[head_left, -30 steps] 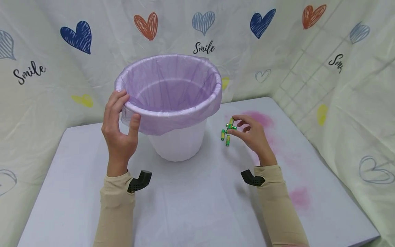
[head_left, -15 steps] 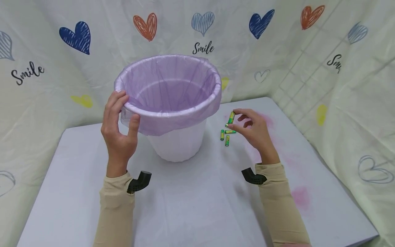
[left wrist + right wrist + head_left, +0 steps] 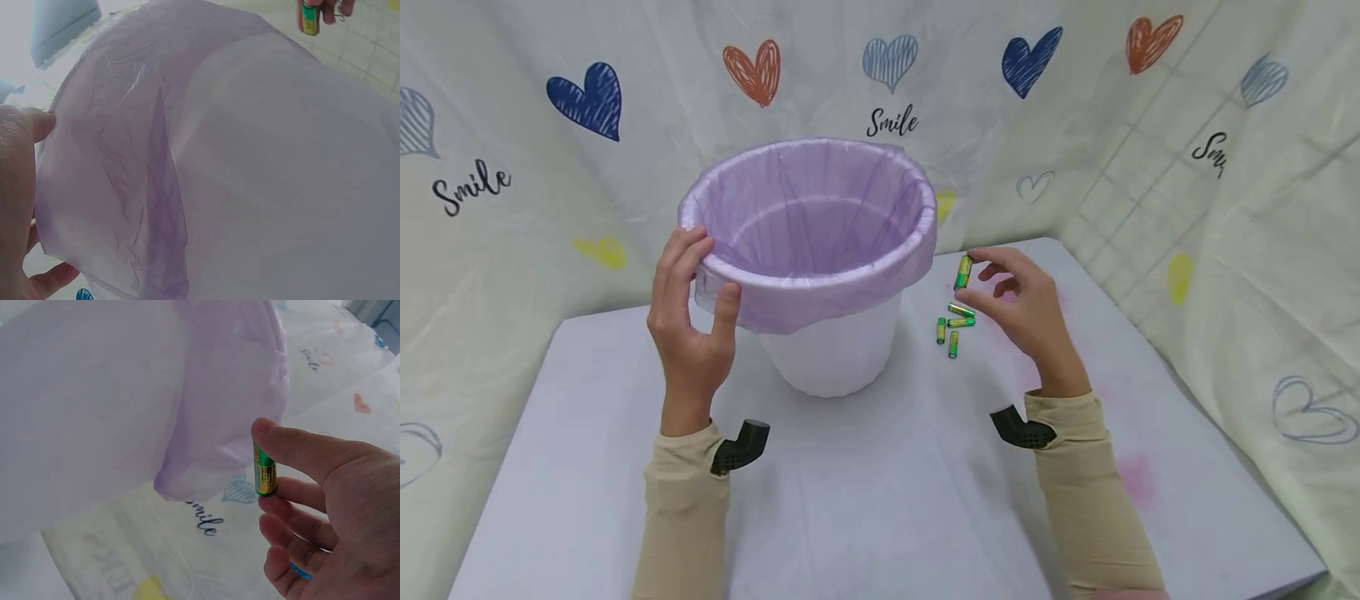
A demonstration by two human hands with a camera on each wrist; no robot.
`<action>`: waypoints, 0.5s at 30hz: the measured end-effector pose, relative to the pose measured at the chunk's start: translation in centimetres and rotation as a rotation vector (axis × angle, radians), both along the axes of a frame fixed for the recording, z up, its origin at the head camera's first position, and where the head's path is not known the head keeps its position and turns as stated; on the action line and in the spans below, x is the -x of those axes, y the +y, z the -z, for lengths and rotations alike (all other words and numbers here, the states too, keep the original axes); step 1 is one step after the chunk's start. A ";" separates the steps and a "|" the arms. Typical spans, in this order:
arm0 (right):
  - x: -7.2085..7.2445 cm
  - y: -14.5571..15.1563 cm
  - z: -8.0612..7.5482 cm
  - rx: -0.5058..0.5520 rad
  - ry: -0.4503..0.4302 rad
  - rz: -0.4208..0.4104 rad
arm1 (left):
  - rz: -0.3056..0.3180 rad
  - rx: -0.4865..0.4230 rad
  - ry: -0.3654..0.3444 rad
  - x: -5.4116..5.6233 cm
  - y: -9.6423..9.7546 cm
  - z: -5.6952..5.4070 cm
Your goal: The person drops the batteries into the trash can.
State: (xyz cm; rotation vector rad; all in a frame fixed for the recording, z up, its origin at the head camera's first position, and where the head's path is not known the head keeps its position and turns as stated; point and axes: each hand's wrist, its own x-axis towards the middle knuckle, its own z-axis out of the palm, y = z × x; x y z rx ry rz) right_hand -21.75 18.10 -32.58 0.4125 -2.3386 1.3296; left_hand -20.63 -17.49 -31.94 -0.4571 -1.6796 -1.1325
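A white trash can stands on the table, lined with a purple plastic bag folded down over its rim. My left hand holds the can's left rim through the bag, thumb in front and fingers at the edge. To the right of the can, my right hand pinches a green and yellow battery end to end between thumb and index finger. In the right wrist view this battery is upright, beside the bag's hanging edge. Several similar batteries lie on the table below that hand.
The white table has pink stains on its right side. Behind it and along the right hangs a pale curtain printed with hearts and "Smile". Black wrist devices stick out inward from both sleeves.
My right hand has lifted one battery off the small pile, moving up and slightly right. The left hand stays on the rim, and the can has not moved.
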 end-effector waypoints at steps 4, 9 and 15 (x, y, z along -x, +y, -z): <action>-0.3 -0.3 -1.0 0.012 0.032 -0.007 | 0.004 0.001 0.001 0.0 0.1 0.0; -0.7 -0.7 -2.3 0.021 0.057 -0.023 | 0.009 -0.009 0.005 -0.5 0.4 -0.5; -0.9 -1.0 -3.3 0.031 0.069 -0.032 | 0.006 -0.009 0.003 -0.4 0.3 -0.4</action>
